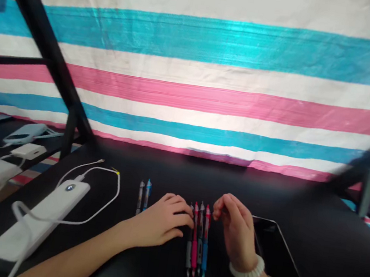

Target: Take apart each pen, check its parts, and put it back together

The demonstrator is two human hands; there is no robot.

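Note:
Several click pens lie side by side on the black table, among them a pink pen (194, 250) and a blue-gripped pen with a red top (205, 251). My left hand (162, 222) rests palm down just left of this row, fingers spread, its fingertips at the grey-gripped pen (189, 251) on the row's left edge. To the right of the row is my right hand (236, 228), its fingers curled together close to the pen tops, with nothing visible in them. A clear dark pen (140, 196) and a light blue pen (147, 193) lie beyond my left forearm, partly hidden.
On the left sits a white power strip (65, 206) with a looping white cable (91, 218). A dark tablet (273, 242) lies under and beside my right wrist. Black metal bars (50, 53) flank the table, and a striped sheet (211, 98) hangs behind it.

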